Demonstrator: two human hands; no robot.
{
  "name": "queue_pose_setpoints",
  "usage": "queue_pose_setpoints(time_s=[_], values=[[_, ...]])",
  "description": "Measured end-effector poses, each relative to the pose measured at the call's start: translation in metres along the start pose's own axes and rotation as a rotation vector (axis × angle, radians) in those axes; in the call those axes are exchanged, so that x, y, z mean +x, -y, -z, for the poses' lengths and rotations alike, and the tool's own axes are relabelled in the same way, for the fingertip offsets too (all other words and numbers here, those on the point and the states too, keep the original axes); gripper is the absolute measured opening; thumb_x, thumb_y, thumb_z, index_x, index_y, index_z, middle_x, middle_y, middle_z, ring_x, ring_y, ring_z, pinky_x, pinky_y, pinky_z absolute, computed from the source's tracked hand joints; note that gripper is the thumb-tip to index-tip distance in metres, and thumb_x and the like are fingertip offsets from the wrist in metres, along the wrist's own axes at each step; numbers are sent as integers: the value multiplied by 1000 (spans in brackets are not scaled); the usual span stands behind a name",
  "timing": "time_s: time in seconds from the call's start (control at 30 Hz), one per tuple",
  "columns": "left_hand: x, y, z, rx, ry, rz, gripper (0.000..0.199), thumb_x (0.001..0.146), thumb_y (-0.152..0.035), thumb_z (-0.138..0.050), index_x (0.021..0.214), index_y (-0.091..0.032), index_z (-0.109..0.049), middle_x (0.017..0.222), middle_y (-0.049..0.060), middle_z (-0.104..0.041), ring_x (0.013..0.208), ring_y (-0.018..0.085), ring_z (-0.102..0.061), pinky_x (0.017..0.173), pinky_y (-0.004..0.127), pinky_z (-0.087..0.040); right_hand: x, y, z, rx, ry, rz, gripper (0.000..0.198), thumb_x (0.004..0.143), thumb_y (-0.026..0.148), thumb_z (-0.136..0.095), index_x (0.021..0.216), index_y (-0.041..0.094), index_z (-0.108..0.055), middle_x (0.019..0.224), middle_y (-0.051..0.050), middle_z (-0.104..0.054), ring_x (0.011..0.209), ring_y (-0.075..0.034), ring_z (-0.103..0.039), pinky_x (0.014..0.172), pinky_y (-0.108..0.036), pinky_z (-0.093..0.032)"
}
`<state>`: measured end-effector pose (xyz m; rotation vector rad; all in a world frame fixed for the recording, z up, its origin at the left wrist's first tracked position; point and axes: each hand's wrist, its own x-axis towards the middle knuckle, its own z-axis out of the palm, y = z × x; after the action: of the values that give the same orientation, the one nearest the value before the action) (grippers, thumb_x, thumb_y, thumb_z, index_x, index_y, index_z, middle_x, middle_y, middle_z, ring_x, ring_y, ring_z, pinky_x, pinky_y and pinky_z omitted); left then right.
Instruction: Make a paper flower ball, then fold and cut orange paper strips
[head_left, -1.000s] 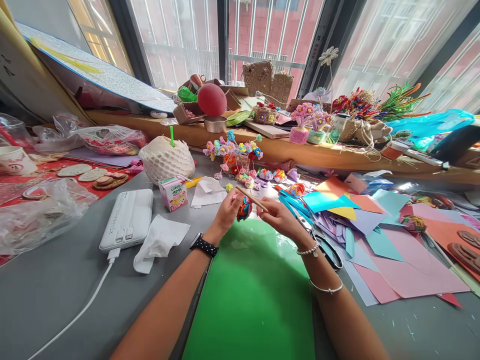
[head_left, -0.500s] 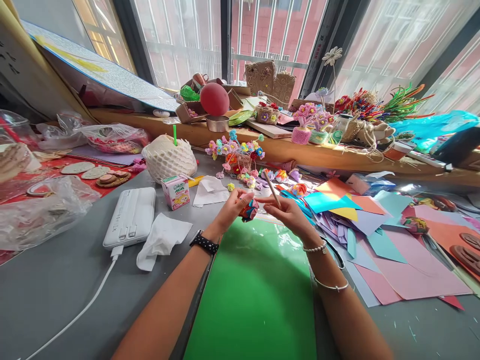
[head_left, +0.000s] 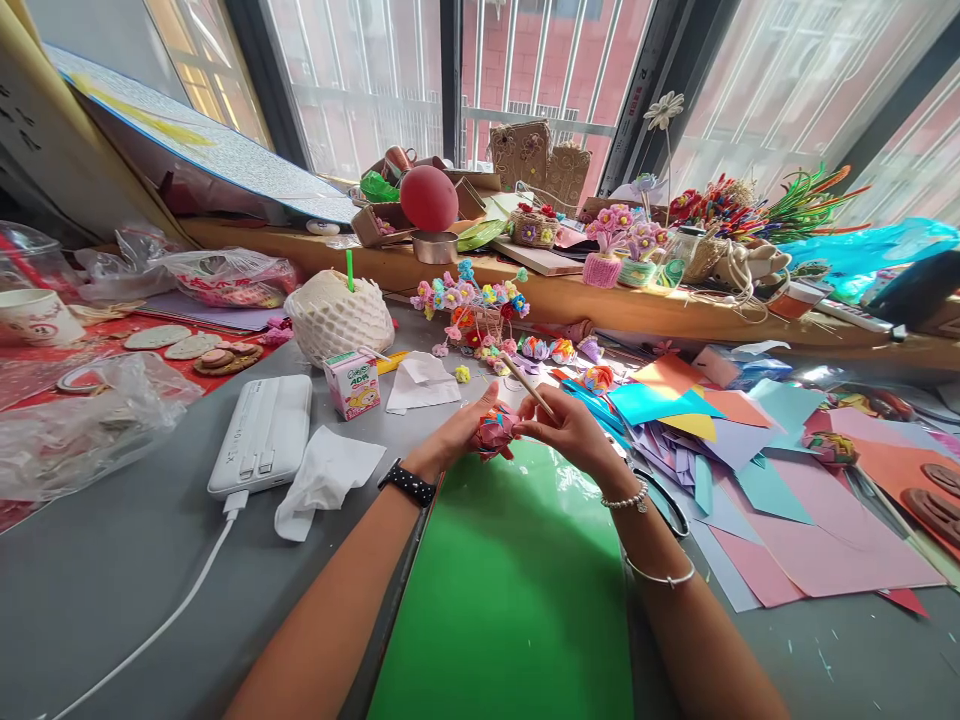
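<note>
A small folded paper ball (head_left: pixel 494 428) in pink, red and blue sits between both hands above the far edge of a green sheet (head_left: pixel 510 600). My left hand (head_left: pixel 459 437) cups it from the left, a black watch on that wrist. My right hand (head_left: pixel 574 428) touches the ball from the right and pinches a thin wooden stick (head_left: pixel 527 386) that slants up to the left. Two bracelets ring the right wrist.
Loose coloured paper sheets (head_left: pixel 757 470) and black scissors (head_left: pixel 664 500) lie right of the hands. A white power bank (head_left: pixel 262 433) with cable, tissue (head_left: pixel 324 478), small carton (head_left: pixel 351 385) and netted white ball (head_left: pixel 337 315) stand left. Paper flowers (head_left: pixel 472 300) crowd the wooden sill.
The paper ball has been turned so its pink side shows. My right hand moved closer onto the ball, and the stick tilted from nearly upright to slanting left.
</note>
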<state>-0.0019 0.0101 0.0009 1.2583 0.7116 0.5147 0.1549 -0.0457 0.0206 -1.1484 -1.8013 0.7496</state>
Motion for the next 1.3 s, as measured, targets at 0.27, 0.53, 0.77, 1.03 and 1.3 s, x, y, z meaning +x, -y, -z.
queue_pose_setpoints(time_s=[0.27, 0.53, 0.77, 1.03, 1.3], values=[[0, -6, 1, -86, -263, -194, 49, 73, -58, -44, 101, -17, -45, 96, 9, -59, 76, 18, -63, 64, 30, -50, 4, -11, -1, -92, -235, -14, 19, 73, 34, -60, 69, 17, -53, 61, 3, -44, 50, -8, -32, 45, -22, -26], [6, 5, -4, -25, -169, -363, 69, 65, -29, -67, 124, -27, -32, 121, 10, -45, 97, 21, -56, 90, 40, -39, 5, -17, -2, -107, -429, 48, 15, 71, 33, -62, 73, 19, -60, 72, 1, -42, 53, -9, -34, 47, -23, -32], [4, 3, -8, -119, -155, -375, 54, 63, -26, -68, 112, -21, -45, 96, 3, -57, 87, 15, -58, 84, 30, -43, 5, -8, -3, -54, -340, 39, 20, 71, 38, -61, 75, 19, -58, 77, 0, -41, 53, -8, -33, 46, -23, -31], [4, 5, -9, 26, -254, -456, 45, 63, -29, -68, 102, -20, -49, 98, 2, -56, 78, 13, -58, 71, 25, -46, 4, -8, -3, -49, -318, 13, 24, 69, 42, -61, 70, 18, -57, 73, 0, -42, 57, -10, -36, 48, -23, -31], [4, 5, -9, 35, -178, -497, 44, 62, -26, -69, 100, -18, -48, 101, 4, -55, 80, 13, -58, 73, 26, -47, 4, -15, 5, -32, -248, 37, 22, 69, 39, -62, 65, 18, -57, 74, -1, -43, 68, -14, -43, 55, -25, -36]])
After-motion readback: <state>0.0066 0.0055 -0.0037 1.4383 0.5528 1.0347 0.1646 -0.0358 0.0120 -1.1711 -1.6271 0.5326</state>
